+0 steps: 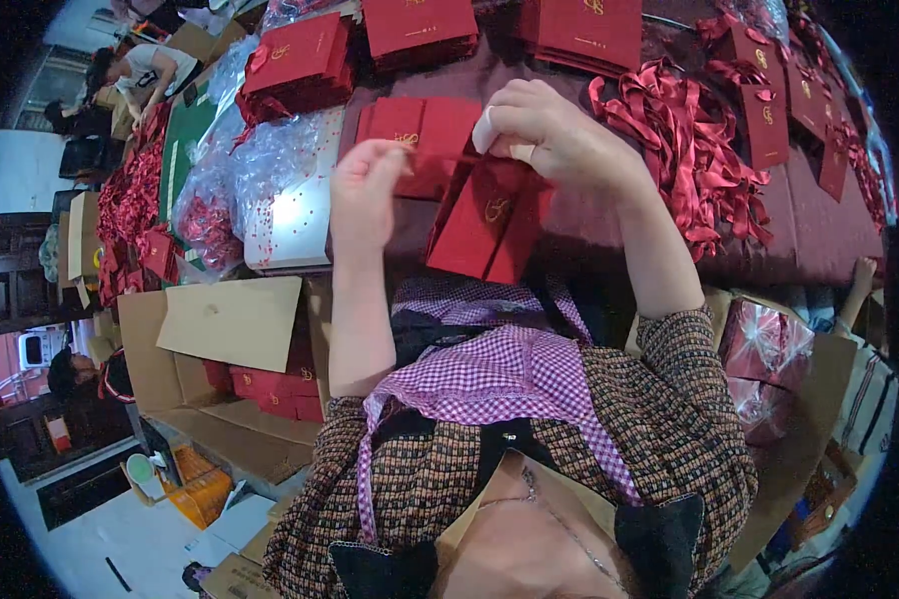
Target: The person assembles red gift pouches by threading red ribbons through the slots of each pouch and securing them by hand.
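Observation:
A small red paper bag (490,209) with a gold emblem hangs tilted at the table's near edge. A narrow dark-red ribbon (442,156) runs across its top between my two hands. My left hand (366,196) pinches the ribbon's left end between thumb and forefinger. Bent over the bag's upper edge, my right hand (559,135) is closed on the ribbon, with white tape round some fingers; the exact grip is partly hidden. Behind the bag, touching or close to it, lies a stack of red bags (382,122) with gold print.
More stacks of red bags (301,55) line the table's far side. Loose red satin ribbons (681,145) lie in a heap on the right. Clear plastic wrap (266,150) lies to the left. An open carton (225,404) holds red packets. Another person (156,74) works at far left.

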`<action>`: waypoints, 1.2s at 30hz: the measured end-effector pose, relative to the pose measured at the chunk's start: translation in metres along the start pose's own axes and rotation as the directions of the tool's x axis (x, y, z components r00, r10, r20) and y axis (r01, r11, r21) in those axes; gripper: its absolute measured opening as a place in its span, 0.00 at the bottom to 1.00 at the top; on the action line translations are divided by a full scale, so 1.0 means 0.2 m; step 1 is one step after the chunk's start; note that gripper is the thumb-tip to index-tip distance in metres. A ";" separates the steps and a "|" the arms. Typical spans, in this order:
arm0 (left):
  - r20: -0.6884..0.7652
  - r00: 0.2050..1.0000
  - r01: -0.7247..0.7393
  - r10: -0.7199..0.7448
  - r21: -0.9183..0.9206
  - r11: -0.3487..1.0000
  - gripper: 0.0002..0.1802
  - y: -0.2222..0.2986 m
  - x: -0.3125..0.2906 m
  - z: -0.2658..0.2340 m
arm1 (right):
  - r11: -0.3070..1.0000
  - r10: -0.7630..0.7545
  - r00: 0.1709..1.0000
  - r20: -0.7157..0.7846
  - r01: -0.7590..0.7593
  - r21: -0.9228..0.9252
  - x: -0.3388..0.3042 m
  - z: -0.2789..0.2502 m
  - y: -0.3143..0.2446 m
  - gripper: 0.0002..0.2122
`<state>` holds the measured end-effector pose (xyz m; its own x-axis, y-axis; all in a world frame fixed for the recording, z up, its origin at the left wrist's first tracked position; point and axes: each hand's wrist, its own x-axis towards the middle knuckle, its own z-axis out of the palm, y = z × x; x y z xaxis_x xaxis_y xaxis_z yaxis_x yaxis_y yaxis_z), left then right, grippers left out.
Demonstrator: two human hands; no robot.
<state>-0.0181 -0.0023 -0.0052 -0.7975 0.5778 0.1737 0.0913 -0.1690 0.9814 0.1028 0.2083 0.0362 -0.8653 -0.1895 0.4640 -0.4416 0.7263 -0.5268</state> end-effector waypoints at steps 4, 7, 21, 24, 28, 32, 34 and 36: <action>-0.161 0.983 0.044 -0.088 -0.258 0.965 0.05 -0.02 0.08 -0.23 | 0.998 0.022 1.000 -0.015 -0.023 -0.064 -0.01 -0.02 0.01 0.04; -0.311 0.940 -0.009 0.140 0.389 0.921 0.06 -0.01 0.07 -0.17 | 0.998 0.012 0.999 -0.049 -0.015 -0.062 0.00 0.02 0.07 0.03; 0.148 0.986 -0.160 0.074 0.734 0.660 0.07 -0.02 -0.09 -0.03 | 0.828 0.428 0.901 -0.073 -0.358 0.431 -0.08 0.00 0.22 0.10; 0.120 0.990 -0.139 0.074 0.751 0.646 0.08 -0.05 -0.09 -0.07 | 0.891 0.439 0.897 -0.049 -0.428 0.151 -0.19 -0.06 0.25 0.11; 0.042 0.997 -0.070 0.058 0.762 0.644 0.09 -0.04 -0.10 -0.06 | 0.938 0.336 0.933 0.126 -0.321 -0.129 -0.31 -0.04 0.26 0.12; 0.012 0.999 -0.042 0.050 0.747 0.663 0.09 -0.07 -0.08 -0.04 | 0.911 0.368 0.929 0.032 -0.354 -0.210 -0.37 0.07 0.25 0.06; -0.008 0.999 -0.027 0.047 0.720 0.693 0.09 -0.08 -0.05 -0.05 | 0.907 0.420 0.906 -0.049 -0.420 0.007 -0.37 0.03 0.27 0.04; -0.033 0.999 -0.007 0.042 0.696 0.718 0.09 -0.10 -0.04 -0.07 | 0.816 0.566 0.814 -0.130 -0.532 0.227 -0.33 -0.04 0.20 0.05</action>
<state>-0.0226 -0.0144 -0.0268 -0.8121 0.5436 0.2122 0.4868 0.4305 0.7601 0.1443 0.2554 -0.0099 -0.9237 0.3427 0.1715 0.0457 0.5430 -0.8385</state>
